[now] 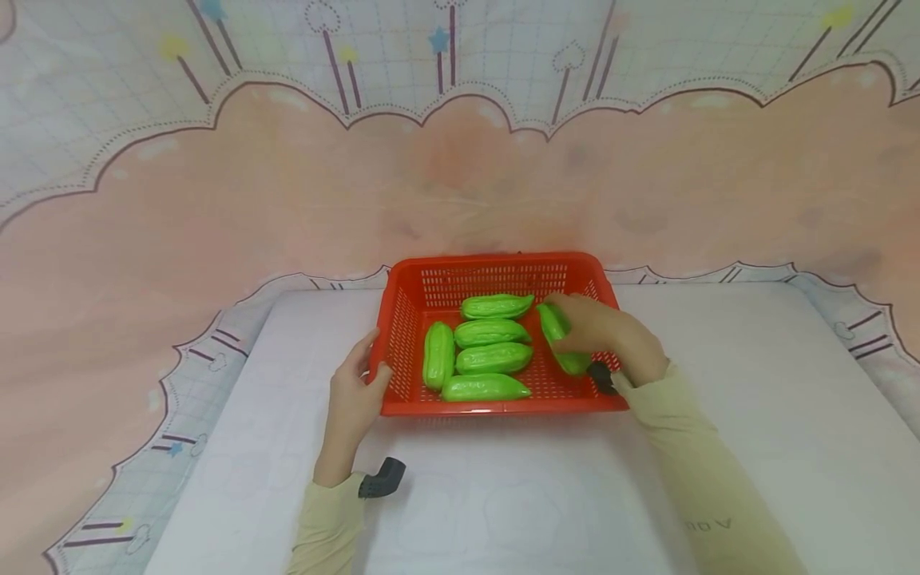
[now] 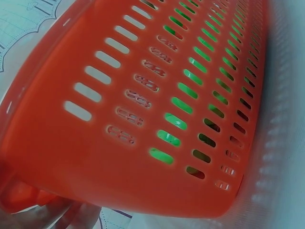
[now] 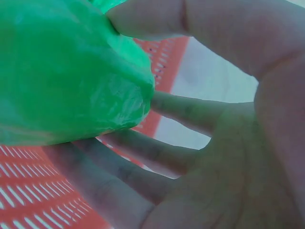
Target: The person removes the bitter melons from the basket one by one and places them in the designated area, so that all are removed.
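A red plastic basket [image 1: 496, 408] with slotted walls holds several bright green, ridged bitter melons [image 1: 494, 358]. My left hand [image 1: 355, 398] grips its left rim, thumb at the top edge. In the left wrist view, fingers [image 2: 76, 215] curl beneath the rim of the red wall. Inside the basket's right side, my right hand [image 1: 596, 323] holds one bitter melon [image 1: 552, 326] that lies at a slant. The right wrist view has the thumb on one side of this melon [image 3: 71, 81] and the other fingers along its opposite side.
The basket stands on a white-covered table [image 1: 496, 495], near its back edge. Behind rises a patterned cloth backdrop [image 1: 474, 184]. Inside the basket, one bitter melon [image 1: 439, 357] stands lengthwise at the left, beside a column of crosswise ones.
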Motion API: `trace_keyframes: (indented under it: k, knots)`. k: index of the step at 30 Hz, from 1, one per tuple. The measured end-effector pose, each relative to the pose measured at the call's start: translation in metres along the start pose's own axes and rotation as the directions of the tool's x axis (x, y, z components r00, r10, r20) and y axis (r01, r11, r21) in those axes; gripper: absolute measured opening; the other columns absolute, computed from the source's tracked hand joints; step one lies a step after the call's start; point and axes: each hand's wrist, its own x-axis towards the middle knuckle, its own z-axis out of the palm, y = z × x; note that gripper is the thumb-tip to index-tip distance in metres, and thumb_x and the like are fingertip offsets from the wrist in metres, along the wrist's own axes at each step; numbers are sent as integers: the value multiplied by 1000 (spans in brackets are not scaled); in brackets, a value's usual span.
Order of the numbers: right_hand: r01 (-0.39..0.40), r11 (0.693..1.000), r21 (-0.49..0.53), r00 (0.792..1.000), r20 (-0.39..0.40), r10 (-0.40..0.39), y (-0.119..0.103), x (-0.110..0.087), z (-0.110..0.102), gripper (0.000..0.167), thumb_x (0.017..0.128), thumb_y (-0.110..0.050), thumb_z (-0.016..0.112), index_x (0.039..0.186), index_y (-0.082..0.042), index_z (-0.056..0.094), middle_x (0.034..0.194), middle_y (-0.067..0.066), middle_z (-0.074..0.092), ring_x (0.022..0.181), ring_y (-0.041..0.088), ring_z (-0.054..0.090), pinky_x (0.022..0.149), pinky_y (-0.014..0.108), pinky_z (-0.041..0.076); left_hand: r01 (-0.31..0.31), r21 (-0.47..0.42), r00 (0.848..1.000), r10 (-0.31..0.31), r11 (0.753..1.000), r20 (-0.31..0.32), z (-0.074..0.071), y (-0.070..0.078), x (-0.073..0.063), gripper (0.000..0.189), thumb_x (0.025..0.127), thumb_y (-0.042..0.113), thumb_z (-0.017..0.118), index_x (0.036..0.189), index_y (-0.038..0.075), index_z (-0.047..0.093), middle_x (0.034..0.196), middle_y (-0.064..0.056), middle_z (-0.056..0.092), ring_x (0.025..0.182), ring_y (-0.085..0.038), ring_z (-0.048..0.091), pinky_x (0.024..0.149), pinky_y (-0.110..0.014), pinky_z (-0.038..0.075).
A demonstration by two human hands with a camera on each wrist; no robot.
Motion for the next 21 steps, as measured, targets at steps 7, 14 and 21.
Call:
trace_keyframes:
  k: [7,14,21]
  knots:
    - [18,1000,25,998,-60,-16,0,-11,-2,65,80,-10,72,139,1,45,108,15,60,97,31,54,82,44,53,2,-2,1000,-2,1000,-2,0,-2,0,56,96,7,52,150,11,42,147,-15,51,126,-35,57,98,-47,53]
    - [-12,997,82,997,-80,18,4,-18,-1,72,81,-9,72,145,1,41,116,17,58,100,31,54,83,44,53,-2,3,1000,2,1000,-9,0,-2,0,55,95,7,52,150,11,43,145,-16,52,124,-35,58,97,-47,53]
    - [-18,996,88,994,-109,27,6,-27,-4,73,81,-11,71,147,-2,41,125,19,55,106,33,52,88,49,51,4,-2,1000,-4,1000,-10,0,-1,0,55,96,7,52,150,12,43,146,-15,51,125,-35,57,97,-47,53]
